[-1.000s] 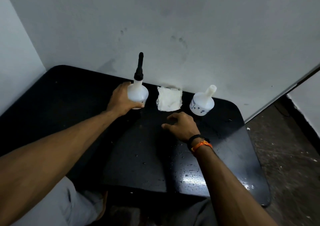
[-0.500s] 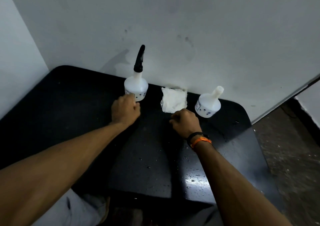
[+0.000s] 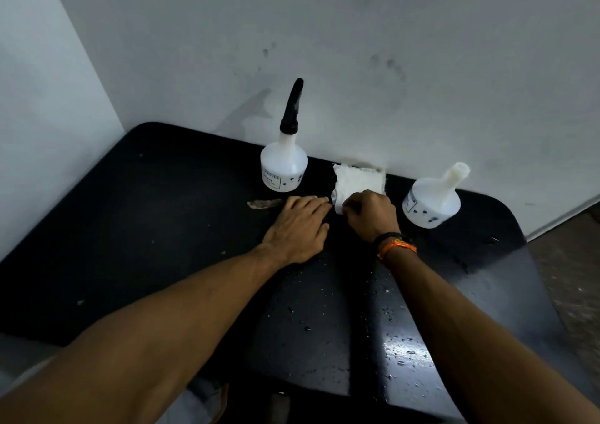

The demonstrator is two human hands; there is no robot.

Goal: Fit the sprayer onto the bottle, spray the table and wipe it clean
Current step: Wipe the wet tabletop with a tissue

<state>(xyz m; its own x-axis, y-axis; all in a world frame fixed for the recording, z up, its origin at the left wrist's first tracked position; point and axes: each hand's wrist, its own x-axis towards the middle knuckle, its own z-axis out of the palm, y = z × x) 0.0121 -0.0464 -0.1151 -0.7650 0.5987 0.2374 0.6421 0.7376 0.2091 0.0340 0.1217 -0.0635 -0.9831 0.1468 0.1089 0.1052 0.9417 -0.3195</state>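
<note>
A white bottle [image 3: 283, 168] with the black sprayer [image 3: 292, 105] fitted stands upright at the back of the black table [image 3: 146, 215], against the wall. A folded white cloth [image 3: 358, 181] lies to its right. My right hand [image 3: 371, 214] has its fingers curled on the cloth's near edge. My left hand [image 3: 298, 225] lies flat on the table in front of the bottle, fingers straight, its fingertips close to the cloth's left corner. Water droplets [image 3: 399, 345] speckle the table's near right part.
A second white bottle [image 3: 433, 201] without a sprayer stands at the back right. A small pale scrap [image 3: 264, 203] lies on the table left of my left hand. White walls close the back and left. The table's right edge drops to the floor [image 3: 571, 277].
My left hand let go of the sprayer bottle, which now stands alone, and moved right onto the table. My right hand moved forward and took hold of the cloth's edge.
</note>
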